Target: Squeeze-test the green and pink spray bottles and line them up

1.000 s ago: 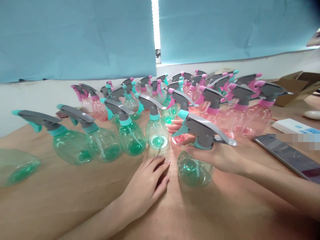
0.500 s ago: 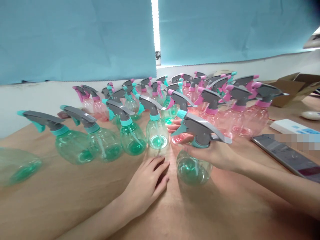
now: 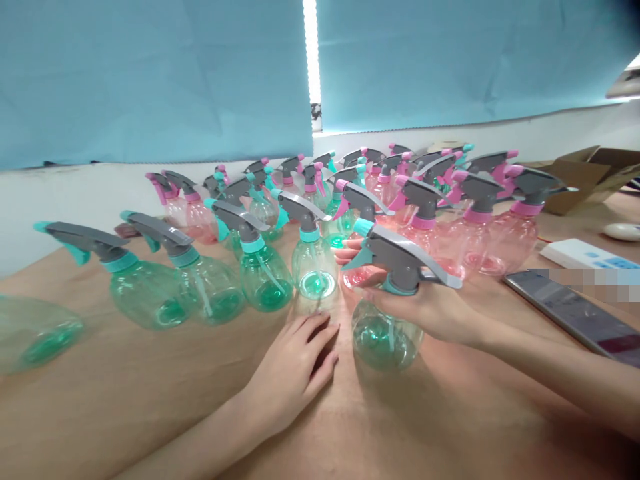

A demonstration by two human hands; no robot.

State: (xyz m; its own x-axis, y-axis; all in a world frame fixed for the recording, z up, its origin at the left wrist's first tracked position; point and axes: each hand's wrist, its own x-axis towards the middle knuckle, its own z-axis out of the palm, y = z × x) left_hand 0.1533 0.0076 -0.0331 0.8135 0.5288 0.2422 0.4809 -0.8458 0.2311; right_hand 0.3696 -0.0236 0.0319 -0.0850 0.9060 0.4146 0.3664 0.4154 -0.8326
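Barely shifted, the bottle (image 3: 403, 273) seemingly sits in the right hand (image 3: 429, 311).

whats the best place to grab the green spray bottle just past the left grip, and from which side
Probably the turquoise collar of the green spray bottle, from the near side. It stands upright, tapering upward to that collar under the overhanging gray head. Another bottle sits close on its left; the left grip lies right in front.
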